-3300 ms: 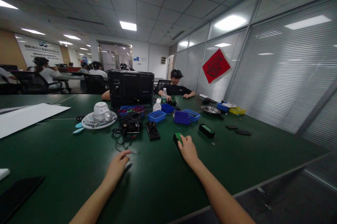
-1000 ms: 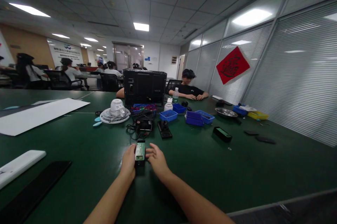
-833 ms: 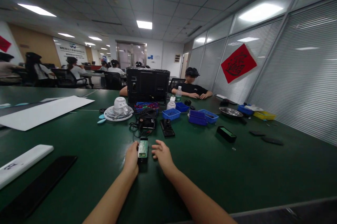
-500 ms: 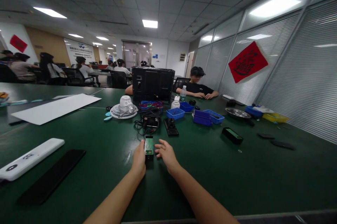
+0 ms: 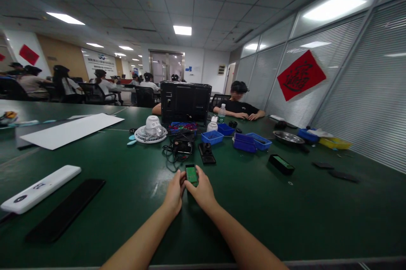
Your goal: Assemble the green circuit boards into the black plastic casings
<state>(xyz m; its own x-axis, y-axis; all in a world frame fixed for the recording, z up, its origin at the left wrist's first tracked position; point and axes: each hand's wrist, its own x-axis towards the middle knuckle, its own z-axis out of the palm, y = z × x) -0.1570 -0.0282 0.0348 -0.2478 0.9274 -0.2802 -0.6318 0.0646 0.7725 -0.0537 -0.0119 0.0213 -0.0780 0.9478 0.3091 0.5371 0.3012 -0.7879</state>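
A small black case with a green circuit board (image 5: 191,174) in it is held above the table, its board side facing me. My right hand (image 5: 203,189) grips it, thumb across the near left corner and fingers along the right side. My left hand (image 5: 174,191) is close against the left side, fingers loosely curled and apart, their tips near the right thumb. Whether those tips touch the case is hard to see. Beyond the hands lies a black device with a round knob-like part (image 5: 207,153), and left of it a black box with cables (image 5: 183,147).
A similar black case with a green board (image 5: 281,163) lies to the right, near flat black pieces (image 5: 344,176). Blue bins (image 5: 212,137), a white fan part (image 5: 150,133) and a black monitor-like panel (image 5: 185,103) stand farther back. A white bar-shaped device (image 5: 41,188) and black panel (image 5: 66,208) lie left. A person (image 5: 239,103) sits opposite.
The case with the circuit board has moved right, from my left hand into my right hand. My right hand has closed on it; the left has loosened and stays beside it.
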